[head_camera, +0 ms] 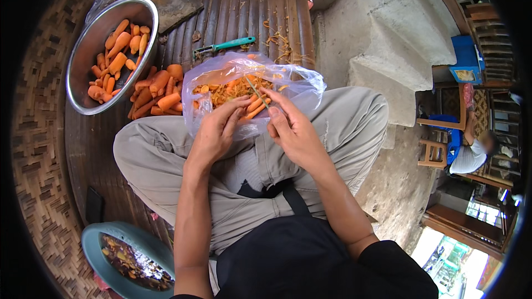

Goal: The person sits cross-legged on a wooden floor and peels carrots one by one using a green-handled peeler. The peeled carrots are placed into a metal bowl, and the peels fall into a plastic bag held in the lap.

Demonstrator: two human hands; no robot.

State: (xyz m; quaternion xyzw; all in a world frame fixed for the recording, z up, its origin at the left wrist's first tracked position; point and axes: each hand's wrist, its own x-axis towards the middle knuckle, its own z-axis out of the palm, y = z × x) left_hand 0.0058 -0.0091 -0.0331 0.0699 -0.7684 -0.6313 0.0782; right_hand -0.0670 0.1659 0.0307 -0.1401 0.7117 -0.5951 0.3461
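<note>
Across my crossed legs and the slats lies an open clear plastic bag [293,81] holding orange peelings [226,91]. Over its near edge, my left hand [222,122] has its fingertips on slim orange carrot pieces [255,108]. My right hand [291,126] grips a thin knife [257,89], its narrow blade pointing up and left over the peelings. Beyond the bag rests a green-handled peeler [224,46]. Left of the bag is a heap of carrots [158,91], beside a metal basin [72,66] with more carrots inside.
Underneath is a bamboo slat platform [232,12] with scattered peel scraps and a dark board [172,2]. A teal basin [93,236] of liquid and scraps stands lower left, near a dark phone-like object [94,205]. Concrete steps [386,54] lie right; a person [467,158] sits farther off.
</note>
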